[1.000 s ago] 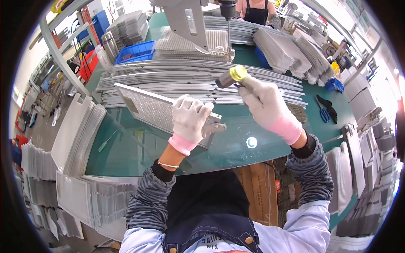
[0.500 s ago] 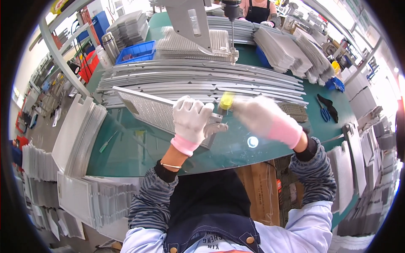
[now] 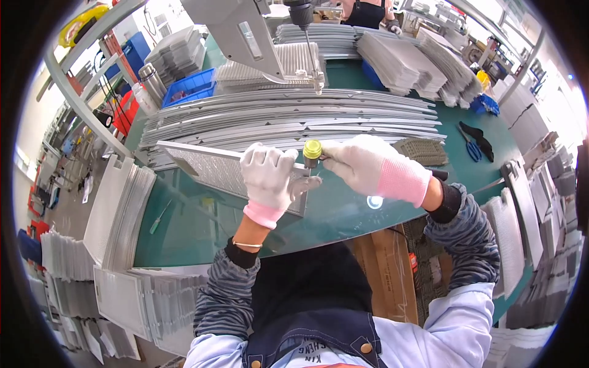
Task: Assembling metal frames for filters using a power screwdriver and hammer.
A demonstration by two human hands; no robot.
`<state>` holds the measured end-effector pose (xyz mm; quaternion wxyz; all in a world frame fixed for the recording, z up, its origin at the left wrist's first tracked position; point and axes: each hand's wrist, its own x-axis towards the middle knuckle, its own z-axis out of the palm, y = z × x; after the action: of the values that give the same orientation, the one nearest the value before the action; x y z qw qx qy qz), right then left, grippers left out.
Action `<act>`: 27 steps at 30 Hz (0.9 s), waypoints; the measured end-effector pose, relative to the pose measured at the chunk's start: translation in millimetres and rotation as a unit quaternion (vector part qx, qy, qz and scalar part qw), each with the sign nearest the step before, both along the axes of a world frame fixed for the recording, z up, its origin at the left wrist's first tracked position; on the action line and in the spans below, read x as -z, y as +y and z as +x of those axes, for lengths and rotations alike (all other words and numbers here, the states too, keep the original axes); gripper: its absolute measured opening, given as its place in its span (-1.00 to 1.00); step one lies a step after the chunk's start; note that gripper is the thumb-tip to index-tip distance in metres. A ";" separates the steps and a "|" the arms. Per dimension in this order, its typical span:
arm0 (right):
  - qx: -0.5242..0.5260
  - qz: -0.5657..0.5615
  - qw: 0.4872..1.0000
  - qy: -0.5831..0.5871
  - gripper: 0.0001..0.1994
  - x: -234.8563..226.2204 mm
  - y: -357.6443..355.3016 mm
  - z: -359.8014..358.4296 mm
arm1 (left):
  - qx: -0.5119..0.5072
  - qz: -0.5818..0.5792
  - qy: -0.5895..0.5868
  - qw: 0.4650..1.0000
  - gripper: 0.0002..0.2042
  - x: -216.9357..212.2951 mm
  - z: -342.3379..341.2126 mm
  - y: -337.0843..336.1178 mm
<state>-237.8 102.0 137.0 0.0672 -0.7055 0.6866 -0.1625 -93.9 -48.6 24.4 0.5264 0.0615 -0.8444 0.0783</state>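
Observation:
My gloved left hand [image 3: 267, 179] is closed around the end of a silver-framed mesh panel [image 3: 207, 170], which stands tilted on its edge on the green tabletop [image 3: 337, 216]. In my gloved right hand [image 3: 368, 164] is a hammer [image 3: 312, 149] with a yellow striking face, gripped by its handle. The hammer head is at the panel's right end, just beside my left fingers. Whether it touches the frame cannot be made out. My left thumb reaches out below the hammer head, and the panel's lower right end is partly hidden by my left hand.
Long metal strips [image 3: 288, 113] lie across the table behind my hands. A drilling machine [image 3: 245, 37] overhangs them. Pliers [image 3: 472, 147] lie at right and a screwdriver [image 3: 160, 217] at left. Stacked panels [image 3: 116, 211] stand at the left edge. Another person [image 3: 365, 13] is at the far side.
The hammer head, blurred before, has come down to the panel's end and now shows sharply. My left hand keeps hold of the panel. The whole view has shifted slightly.

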 end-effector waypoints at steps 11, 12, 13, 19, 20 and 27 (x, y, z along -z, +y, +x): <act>-0.054 -0.031 0.997 0.046 -0.78 -3.1 -3.8 0.7 | 0.006 0.045 0.050 0.998 -0.62 4.0 -11.4 13.1; -0.035 -0.081 0.996 -0.031 -0.76 -9.1 -6.1 1.5 | 0.001 0.037 0.064 0.997 -0.64 4.4 -12.4 12.2; -0.015 -0.129 0.986 -0.108 -0.75 -17.6 -6.9 4.1 | -0.003 0.030 0.078 0.997 -0.65 5.1 -13.1 11.4; -0.018 0.026 0.999 -0.007 -0.76 9.9 2.4 3.9 | -0.014 0.039 0.086 0.995 -0.61 6.5 -6.5 7.0; 0.043 0.004 0.994 -0.102 -0.77 29.4 5.6 2.0 | -0.028 0.030 0.091 0.995 -0.60 7.8 -3.1 5.3; 0.118 0.080 0.986 0.084 -0.78 136.6 18.4 -98.7 | 0.033 0.079 0.077 0.993 -0.58 2.1 -2.4 10.7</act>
<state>-336.5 120.4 0.4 0.0459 -0.6231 0.7789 -0.0535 -96.4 -37.9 22.3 0.5853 0.0807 -0.8067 -0.0106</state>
